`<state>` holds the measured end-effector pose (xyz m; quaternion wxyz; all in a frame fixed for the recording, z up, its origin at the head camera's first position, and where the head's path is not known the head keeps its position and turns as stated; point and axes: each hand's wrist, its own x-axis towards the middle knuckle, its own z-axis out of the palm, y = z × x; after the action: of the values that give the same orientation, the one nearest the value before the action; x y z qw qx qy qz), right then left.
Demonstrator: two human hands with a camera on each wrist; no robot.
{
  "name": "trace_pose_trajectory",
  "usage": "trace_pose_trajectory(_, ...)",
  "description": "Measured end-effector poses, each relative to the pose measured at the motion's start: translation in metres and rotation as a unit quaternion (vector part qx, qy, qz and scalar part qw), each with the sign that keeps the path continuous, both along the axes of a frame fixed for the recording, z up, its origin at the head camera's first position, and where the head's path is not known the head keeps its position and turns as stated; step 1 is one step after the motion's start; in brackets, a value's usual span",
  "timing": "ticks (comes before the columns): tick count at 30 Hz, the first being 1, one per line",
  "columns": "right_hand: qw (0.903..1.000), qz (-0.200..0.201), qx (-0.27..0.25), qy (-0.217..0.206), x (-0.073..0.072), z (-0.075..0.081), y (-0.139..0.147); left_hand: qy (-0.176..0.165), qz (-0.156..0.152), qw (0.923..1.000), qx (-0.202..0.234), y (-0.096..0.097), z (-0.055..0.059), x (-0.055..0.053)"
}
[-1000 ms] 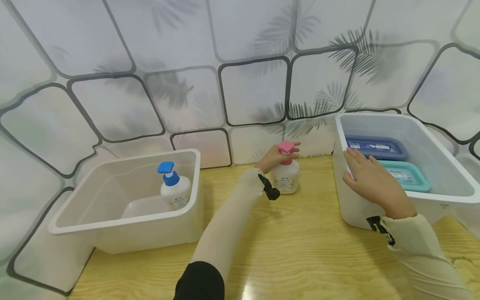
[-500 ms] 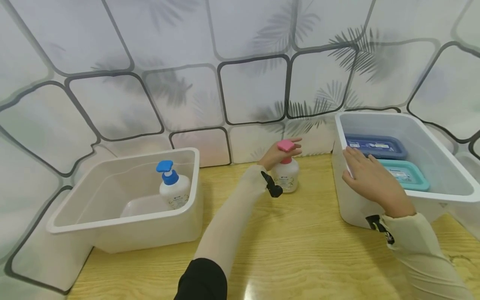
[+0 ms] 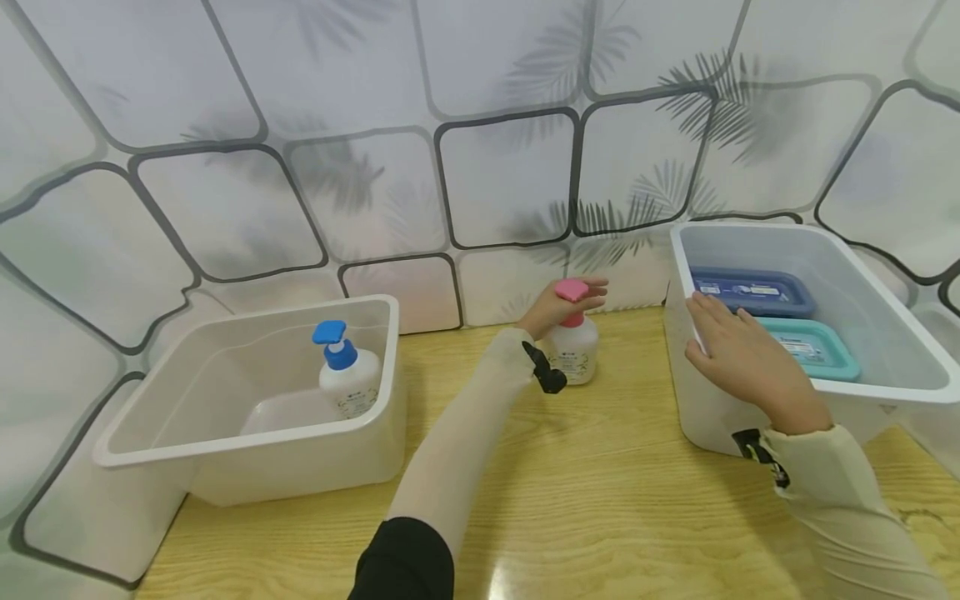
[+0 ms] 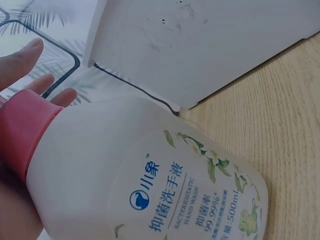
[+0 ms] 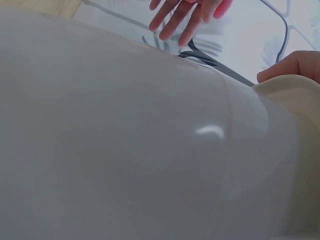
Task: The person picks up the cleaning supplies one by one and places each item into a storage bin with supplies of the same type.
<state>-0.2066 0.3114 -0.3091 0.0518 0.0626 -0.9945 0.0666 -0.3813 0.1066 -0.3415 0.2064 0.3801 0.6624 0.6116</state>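
Note:
A white hand wash bottle with a pink pump (image 3: 573,354) stands upright on the table near the wall. My left hand (image 3: 553,310) is at its neck, just under the pump head, with the fingers stretched out past it. In the left wrist view the bottle's label (image 4: 195,200) reads hand wash, 500 mL, and the thumb and fingertips stand away from the pink collar (image 4: 27,132). My right hand (image 3: 750,358) rests on the left rim of the right-hand white bin (image 3: 885,392), fingers fairly straight. The right wrist view shows one of its digits (image 5: 290,67) at the rim.
Inside the right bin lie a dark blue lidded box (image 3: 757,292) and a teal one (image 3: 817,350). At left stands another white bin (image 3: 292,454), holding a blue-pump bottle (image 3: 351,379). A patterned wall (image 3: 502,183) rises behind the wooden table (image 3: 585,500).
My left fingers have loosened and straightened at the bottle's neck. The bottle stays about where it was, and the right hand has not moved.

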Motion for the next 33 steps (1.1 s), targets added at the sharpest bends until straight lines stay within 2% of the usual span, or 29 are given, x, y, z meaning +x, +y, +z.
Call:
trace_pose_trajectory(8, 1.0000, 0.002, 0.000, -0.002, 0.000, 0.000, 0.001, 0.005, 0.010, 0.9999, -0.006, 0.003, -0.004, -0.001)
trace_pose_trajectory(16, 1.0000, 0.002, -0.003, 0.000, -0.001, 0.000, 0.001, 0.009, 0.042, 0.9989, -0.016, 0.014, -0.020, -0.018)
trace_pose_trajectory(20, 1.0000, 0.004, -0.004, 0.002, 0.000, 0.000, 0.001, 0.005, 0.029, 0.9995, -0.009, 0.014, -0.023, -0.021)
trace_pose_trajectory(26, 1.0000, 0.005, -0.007, -0.001, -0.001, 0.000, 0.001, 0.010, 0.003, 0.9999, -0.002, 0.011, -0.022, -0.019)
trace_pose_trajectory(33, 0.9999, 0.006, -0.009, 0.003, 0.000, 0.000, 0.001, 0.011, 0.001, 0.9999, 0.006, 0.011, -0.023, -0.019)
